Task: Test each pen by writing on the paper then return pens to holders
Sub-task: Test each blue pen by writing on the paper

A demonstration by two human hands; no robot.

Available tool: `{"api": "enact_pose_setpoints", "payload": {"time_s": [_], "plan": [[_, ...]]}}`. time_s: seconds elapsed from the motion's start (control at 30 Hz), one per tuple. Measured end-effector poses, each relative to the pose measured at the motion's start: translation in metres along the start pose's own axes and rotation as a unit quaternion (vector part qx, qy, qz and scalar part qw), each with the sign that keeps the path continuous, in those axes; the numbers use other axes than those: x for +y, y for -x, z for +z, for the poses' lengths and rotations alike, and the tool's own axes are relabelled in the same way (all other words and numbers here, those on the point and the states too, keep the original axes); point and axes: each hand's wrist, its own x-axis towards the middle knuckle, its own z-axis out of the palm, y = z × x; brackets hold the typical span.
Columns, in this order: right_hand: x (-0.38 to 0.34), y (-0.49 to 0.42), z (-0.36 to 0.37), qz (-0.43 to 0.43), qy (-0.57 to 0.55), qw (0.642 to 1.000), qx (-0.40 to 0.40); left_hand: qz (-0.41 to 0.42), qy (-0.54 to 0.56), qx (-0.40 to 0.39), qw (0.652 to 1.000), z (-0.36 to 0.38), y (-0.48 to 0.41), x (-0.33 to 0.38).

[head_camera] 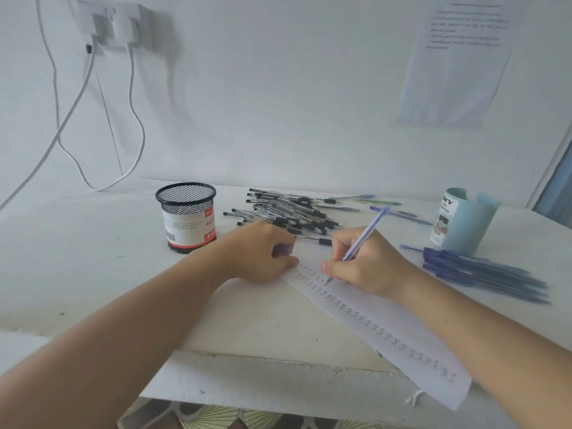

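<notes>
My right hand (362,264) grips a blue pen (363,235) with its tip on a long strip of paper (380,332) marked with rows of scribbles. At the paper's top end my left hand (260,255) rests, its curled fingers holding a small dark blue pen cap (283,249). A heap of black-capped pens (288,212) lies behind the hands. Several blue pens (483,270) lie in a row at the right. An empty black mesh holder (187,216) stands at the left. A pale blue cup holder (464,221) stands at the right.
A few loose blue and green pens (371,201) lie behind the heap. White cables (93,119) hang from a wall socket at the left. A printed sheet (458,57) is stuck on the wall. The table's front edge (278,363) is chipped.
</notes>
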Motion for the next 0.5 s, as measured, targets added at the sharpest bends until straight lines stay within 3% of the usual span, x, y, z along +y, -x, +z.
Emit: {"api": "enact_pose_setpoints", "payload": {"time_s": [0.5], "plan": [[0.0075,-0.0018,0.001,-0.021,0.033,0.999,-0.022,-0.002,0.003,-0.001,1.0,0.001,-0.0029,-0.0003]]}}
